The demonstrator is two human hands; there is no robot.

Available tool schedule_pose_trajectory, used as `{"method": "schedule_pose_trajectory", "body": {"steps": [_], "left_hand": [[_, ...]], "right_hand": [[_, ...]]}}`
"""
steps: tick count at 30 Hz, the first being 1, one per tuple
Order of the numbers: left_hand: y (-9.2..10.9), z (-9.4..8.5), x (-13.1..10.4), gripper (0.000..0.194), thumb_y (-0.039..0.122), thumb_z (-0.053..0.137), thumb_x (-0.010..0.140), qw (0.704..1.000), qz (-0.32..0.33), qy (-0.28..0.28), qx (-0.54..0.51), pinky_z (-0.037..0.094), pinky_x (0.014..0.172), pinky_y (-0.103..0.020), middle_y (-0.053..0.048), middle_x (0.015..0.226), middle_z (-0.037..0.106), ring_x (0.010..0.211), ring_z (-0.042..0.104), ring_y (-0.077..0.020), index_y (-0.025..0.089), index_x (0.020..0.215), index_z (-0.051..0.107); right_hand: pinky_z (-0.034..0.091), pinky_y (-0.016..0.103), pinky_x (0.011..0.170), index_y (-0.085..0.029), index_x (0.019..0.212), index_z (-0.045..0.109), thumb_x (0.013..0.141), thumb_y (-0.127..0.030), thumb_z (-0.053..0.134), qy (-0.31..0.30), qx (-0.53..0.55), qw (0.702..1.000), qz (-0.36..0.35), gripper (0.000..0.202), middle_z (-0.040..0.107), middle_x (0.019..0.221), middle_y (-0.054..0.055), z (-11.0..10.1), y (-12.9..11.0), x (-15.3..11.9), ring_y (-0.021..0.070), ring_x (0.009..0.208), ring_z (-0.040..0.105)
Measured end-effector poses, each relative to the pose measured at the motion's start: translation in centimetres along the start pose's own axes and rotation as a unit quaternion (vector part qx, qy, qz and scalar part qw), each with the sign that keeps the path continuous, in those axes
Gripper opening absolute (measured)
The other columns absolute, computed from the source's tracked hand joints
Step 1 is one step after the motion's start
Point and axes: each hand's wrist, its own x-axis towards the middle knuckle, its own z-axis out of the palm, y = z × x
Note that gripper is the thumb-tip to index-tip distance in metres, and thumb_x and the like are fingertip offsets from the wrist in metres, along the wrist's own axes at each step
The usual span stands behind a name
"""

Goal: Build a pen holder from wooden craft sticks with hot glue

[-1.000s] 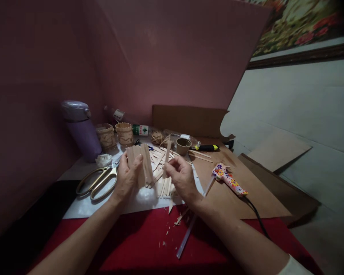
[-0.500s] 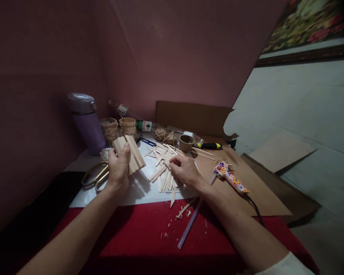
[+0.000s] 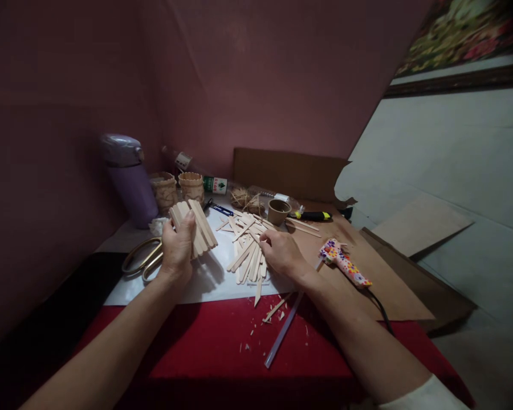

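Note:
My left hand [image 3: 177,250] is wrapped round a piece covered in upright wooden craft sticks [image 3: 202,228], thumb across its side, held above the white sheet. What lies inside the piece is hidden. Loose craft sticks [image 3: 245,259] lie in a heap between the hands. At the heap's right edge, my right hand [image 3: 282,250] has its fingers pinched together on a craft stick [image 3: 252,234]; the fingertips partly cover it. To the left of my left hand lie scissors [image 3: 143,259] with gold handles.
Behind stand a purple flask [image 3: 132,188], two stick-covered cups [image 3: 191,188], twine [image 3: 245,199], a brown cup [image 3: 279,212] and a utility knife [image 3: 314,216]. A flower-patterned glue gun [image 3: 344,262] with a glue stick [image 3: 282,336] rests at right. Plastic bottles [image 3: 215,185] lie against the wall.
My right hand has shifted slightly right and up over the heap, its fingers drawing closer together. My left hand keeps the stick-covered piece in nearly the same place.

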Motion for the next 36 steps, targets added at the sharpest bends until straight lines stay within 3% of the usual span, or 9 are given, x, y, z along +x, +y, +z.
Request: {"method": "schedule_pose_trajectory", "body": {"steps": [9,15,21,25,36], "left_hand": [[0.3,0.1,-0.1,0.043,0.043,0.072,0.073,1.0,-0.005,0.018,0.014,0.058,0.071,-0.036,-0.005,0.091,0.063,0.079,0.065,-0.0192,0.02,0.105,0.055],[0.3,0.1,-0.2,0.042,0.044,0.071,0.072,1.0,-0.01,0.012,0.015,0.057,0.072,-0.036,-0.005,0.089,0.062,0.08,0.065,-0.0201,0.019,0.103,0.056],[0.1,0.0,0.0,0.043,0.044,0.072,0.072,1.0,-0.013,0.011,0.007,0.057,0.07,-0.035,-0.004,0.087,0.062,0.077,0.064,-0.0192,0.02,0.104,0.056],[0.1,0.0,-0.1,0.044,0.044,0.072,0.073,1.0,-0.019,0.004,0.01,0.057,0.066,-0.034,-0.004,0.087,0.062,0.073,0.063,-0.0178,0.019,0.105,0.056],[0.2,0.2,-0.3,0.045,0.043,0.073,0.072,0.999,-0.036,0.002,0.02,0.057,0.065,-0.033,-0.005,0.088,0.062,0.07,0.062,-0.0163,0.017,0.104,0.056]], "right_hand": [[0.038,0.029,0.067,-0.019,0.095,0.071,0.093,-0.021,0.044,-0.001,-0.102,0.995,0.0,0.027,0.075,0.095,0.012,0.1,-0.4,-0.4,0.0223,0.084,0.067],[0.035,0.027,0.067,-0.022,0.082,0.071,0.094,-0.023,0.045,-0.033,-0.09,0.992,-0.083,0.028,0.074,0.091,0.006,0.4,-1.3,-0.9,0.0178,0.083,0.065],[0.034,0.028,0.068,-0.02,0.081,0.072,0.093,-0.023,0.047,-0.015,-0.087,0.994,-0.071,0.029,0.074,0.091,0.008,0.5,-1.0,-0.6,0.0181,0.082,0.064],[0.034,0.027,0.067,-0.022,0.08,0.073,0.092,-0.021,0.047,-0.029,-0.076,0.992,-0.1,0.028,0.075,0.089,0.006,0.4,-1.0,-0.7,0.0169,0.081,0.065],[0.037,0.029,0.062,-0.021,0.083,0.077,0.082,-0.019,0.052,-0.036,-0.111,0.993,0.004,0.025,0.077,0.09,0.01,-1.2,-0.8,-0.6,0.0221,0.082,0.068]]}}
